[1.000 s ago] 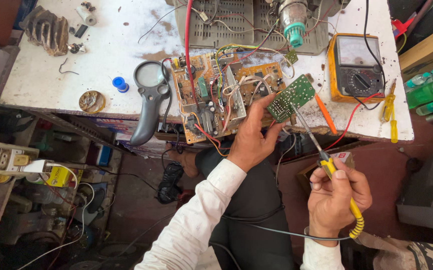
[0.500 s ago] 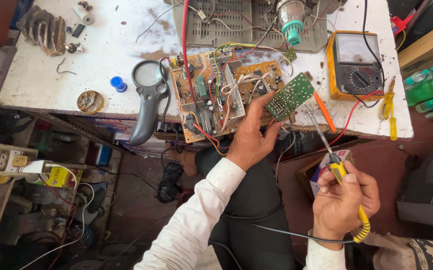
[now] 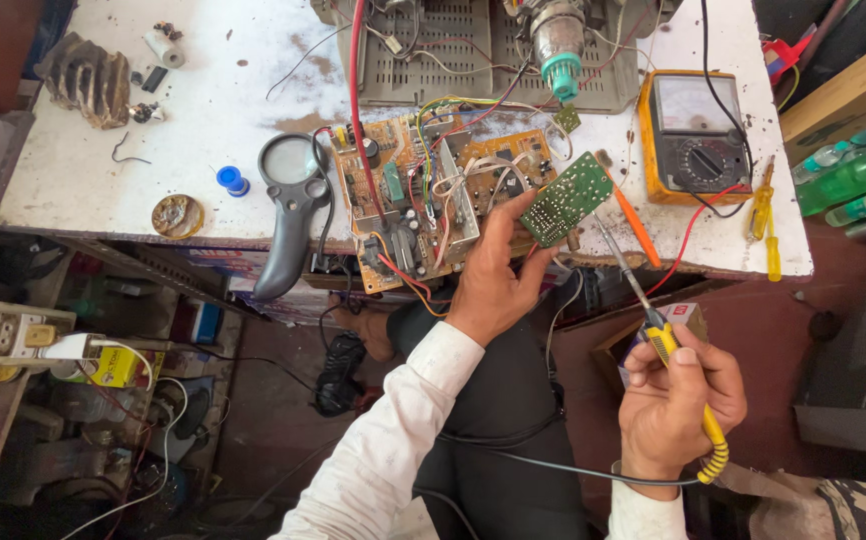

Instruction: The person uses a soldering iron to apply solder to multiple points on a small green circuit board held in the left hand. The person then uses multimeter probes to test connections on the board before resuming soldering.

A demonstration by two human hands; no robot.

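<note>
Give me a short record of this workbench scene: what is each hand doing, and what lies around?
Left hand: holds a small green circuit board tilted at the table edge
Right hand: grips a yellow-handled soldering iron, tip near the green board
Table: white, stained
Beside the hands: large brown circuit board, magnifying glass, yellow multimeter, orange screwdriver

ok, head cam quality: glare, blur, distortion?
Head view: sharp on the left hand and small green board; the white table is bright, nearly washed out; below the table lies in deep shadow; table edges bow, wide-angle distortion.
</note>
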